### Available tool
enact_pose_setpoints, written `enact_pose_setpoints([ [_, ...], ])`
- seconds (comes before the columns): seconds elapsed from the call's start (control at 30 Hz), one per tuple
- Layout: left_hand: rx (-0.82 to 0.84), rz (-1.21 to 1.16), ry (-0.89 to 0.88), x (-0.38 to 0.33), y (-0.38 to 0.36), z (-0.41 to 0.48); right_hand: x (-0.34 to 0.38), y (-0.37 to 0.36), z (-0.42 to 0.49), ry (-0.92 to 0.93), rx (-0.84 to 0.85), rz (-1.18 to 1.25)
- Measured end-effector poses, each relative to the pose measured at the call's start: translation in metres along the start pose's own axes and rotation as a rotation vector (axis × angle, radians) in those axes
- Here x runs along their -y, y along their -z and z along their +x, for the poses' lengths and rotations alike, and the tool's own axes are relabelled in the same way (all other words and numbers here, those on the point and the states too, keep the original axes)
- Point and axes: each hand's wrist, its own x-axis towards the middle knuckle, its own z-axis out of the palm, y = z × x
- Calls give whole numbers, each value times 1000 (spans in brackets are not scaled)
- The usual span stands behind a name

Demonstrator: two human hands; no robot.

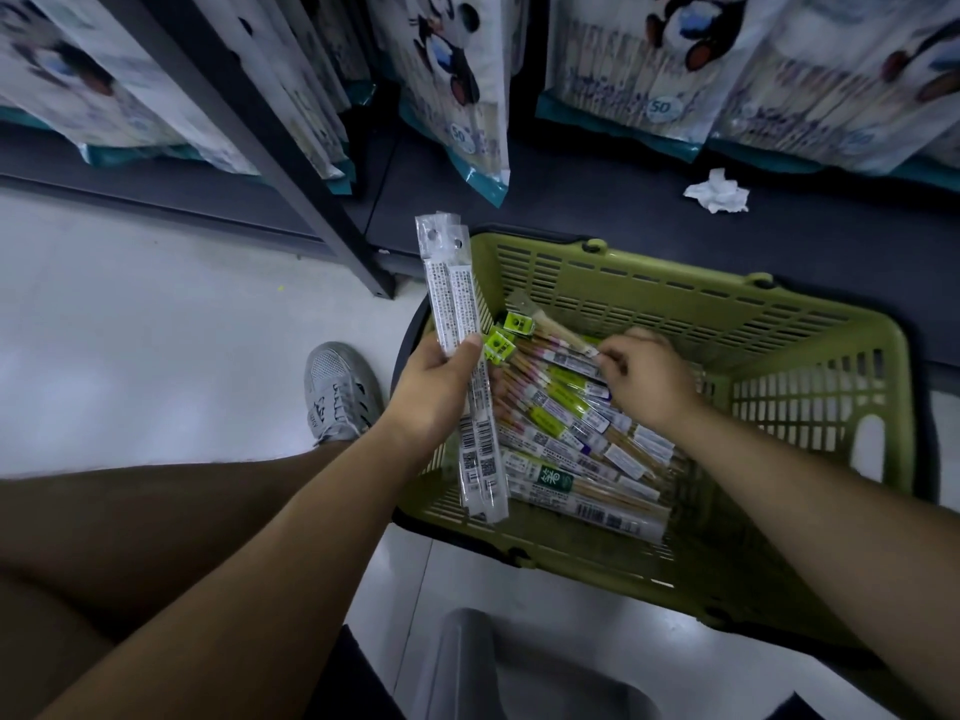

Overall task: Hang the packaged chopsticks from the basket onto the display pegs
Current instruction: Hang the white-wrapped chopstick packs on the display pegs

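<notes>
Overhead, penguin-print bags (457, 70) hang low on the rack, a slanted upright post (291, 163) stands just left of the green basket (779, 324), and a crumpled tissue (717, 192) lies on the dark shelf base (597, 215) behind it. The left hand (436, 387) grips 2 long clear chopstick packs (452, 298), with hang-holes at the top, over the basket's left edge. The right hand (644, 376) pinches the end of 1 pack (558, 337) atop the pile (571, 444) of barcoded, green-labelled packs inside the basket.
</notes>
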Motion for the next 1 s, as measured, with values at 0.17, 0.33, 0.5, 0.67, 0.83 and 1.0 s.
enact_pose_setpoints([
  [0.17, 24, 0, -9, 0, -2, -5, 63, 20, -12, 180, 53, 196],
  [0.33, 96, 35, -108, -10, -1, -17, 114, 24, -28, 162, 85, 602],
  [0.5, 137, -38, -193, -23, 12, -26, 139, 34, -31, 220, -10, 575],
  [0.67, -82, -41, -193, -24, 36, -25, 118, 31, -28, 185, 135, 418],
  [0.83, -144, -33, -186, -8, 49, -34, 63, -4, -55, 32, 523, -84],
  [1.0, -131, -112, -161, -6, 46, -35, 49, -30, -78, 31, 539, -240],
])
